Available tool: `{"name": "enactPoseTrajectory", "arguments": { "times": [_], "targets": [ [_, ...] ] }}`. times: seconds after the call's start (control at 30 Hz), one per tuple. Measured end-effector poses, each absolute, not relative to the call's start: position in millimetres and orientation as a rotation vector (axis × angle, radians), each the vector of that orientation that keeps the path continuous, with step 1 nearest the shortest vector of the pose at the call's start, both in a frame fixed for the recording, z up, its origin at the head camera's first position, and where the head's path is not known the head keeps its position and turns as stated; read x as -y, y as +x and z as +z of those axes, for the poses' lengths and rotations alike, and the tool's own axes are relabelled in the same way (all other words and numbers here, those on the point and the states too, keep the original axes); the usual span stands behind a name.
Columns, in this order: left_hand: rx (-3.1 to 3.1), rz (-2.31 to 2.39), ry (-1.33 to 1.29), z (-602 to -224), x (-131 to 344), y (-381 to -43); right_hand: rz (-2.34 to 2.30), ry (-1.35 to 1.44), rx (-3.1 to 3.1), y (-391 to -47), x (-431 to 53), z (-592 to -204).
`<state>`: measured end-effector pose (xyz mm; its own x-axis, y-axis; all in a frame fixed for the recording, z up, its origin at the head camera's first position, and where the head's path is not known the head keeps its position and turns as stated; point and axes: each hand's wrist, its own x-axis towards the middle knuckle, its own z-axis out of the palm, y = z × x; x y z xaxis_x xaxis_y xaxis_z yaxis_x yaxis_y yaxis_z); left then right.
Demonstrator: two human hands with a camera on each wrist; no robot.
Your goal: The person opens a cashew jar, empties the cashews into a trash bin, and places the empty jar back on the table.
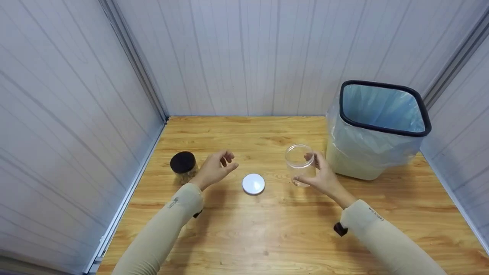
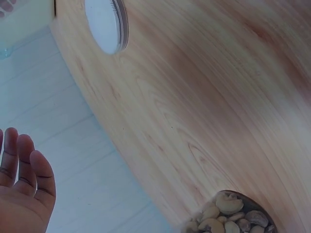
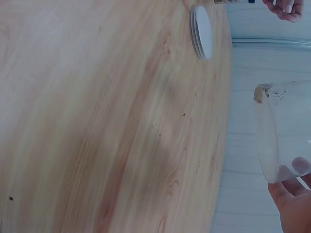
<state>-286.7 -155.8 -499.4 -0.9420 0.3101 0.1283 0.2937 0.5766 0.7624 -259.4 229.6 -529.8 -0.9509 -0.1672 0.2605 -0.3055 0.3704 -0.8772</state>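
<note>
My right hand (image 1: 324, 176) grips a clear, open-topped plastic jar (image 1: 293, 169) by its side, thumb on the near wall and fingers round the far wall. In the right wrist view brownish specks show at one edge of the jar (image 3: 269, 128)'s base. My left hand (image 1: 214, 169) hovers with loosely bent fingers and nothing in them. Between the hands a round white lid (image 1: 253, 184) lies flat on the table. Just left of my left hand stands a black-lidded jar (image 1: 183, 162); the left wrist view shows cashews and other nuts (image 2: 228, 216) inside it.
A pale waste bin (image 1: 353, 162) with a black rim and a clear liner stands at the right, beyond my right hand. White panel walls (image 1: 237, 57) enclose the wooden table (image 1: 244, 236) at the back and both sides.
</note>
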Motion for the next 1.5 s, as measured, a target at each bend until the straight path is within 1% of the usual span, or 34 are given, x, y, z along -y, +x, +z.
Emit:
{"name": "enactPoseTrajectory", "arguments": {
  "times": [0.47,1.1,1.5],
  "targets": [
    [-2.803,1.327,0.451,-492.9,173.1,-286.3,1.509,0.387,2.541,-256.7,-231.8,-543.1],
    [-2.852,1.365,0.400,-484.4,201.8,-287.2,1.577,0.379,2.623,-257.7,-230.6,-553.5],
    [-2.878,1.387,0.372,-484.7,219.5,-284.2,1.573,0.390,2.698,-255.9,-229.9,-566.5]
  ]
}}
